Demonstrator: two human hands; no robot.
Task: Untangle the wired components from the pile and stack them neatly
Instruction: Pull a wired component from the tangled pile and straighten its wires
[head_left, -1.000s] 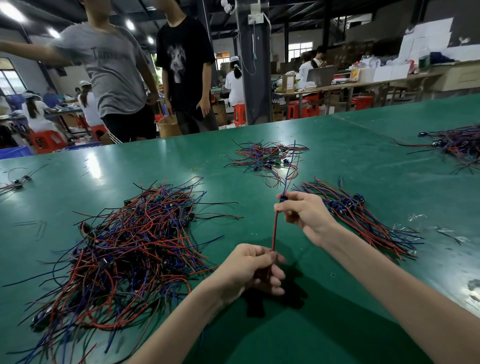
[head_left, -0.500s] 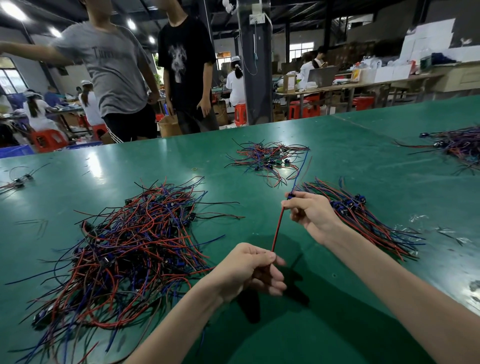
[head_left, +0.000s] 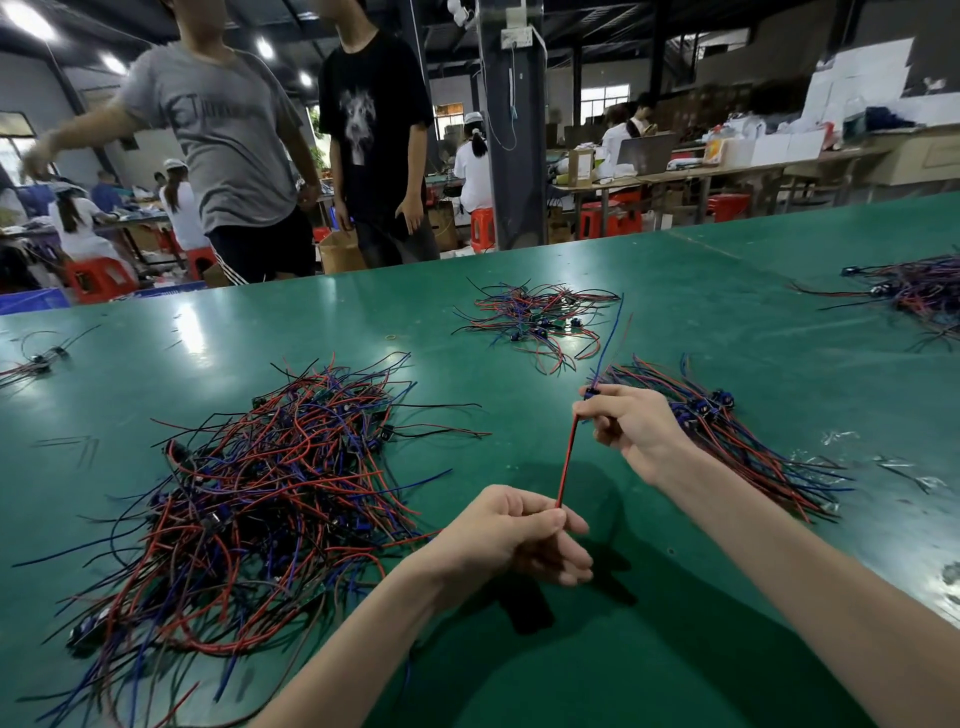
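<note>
While the left hand pinches the lower end of a red wire between thumb and forefinger, the right hand pinches the upper end, where a small dark part sits at the fingertips. Both hands have their remaining fingers curled inward and holding nothing else. The red wire runs straight between the two grips, raised off the green table. A blue wire rises from the right hand's grip and leans away from the person, its far end free in the air.

Left of the hands lies the large tangled pile of red, blue and black leads, spread loosely on the table. Just beyond the right hand lies the sorted stack, its leads roughly side by side and fanned toward the right edge. Neither hand touches the pile or the stack.

Further back sits a smaller heap of the same leads, and another heap lies at the far right. One loose piece rests at the far left. Two people stand beyond the table, one in a grey shirt, one in a black shirt.
</note>
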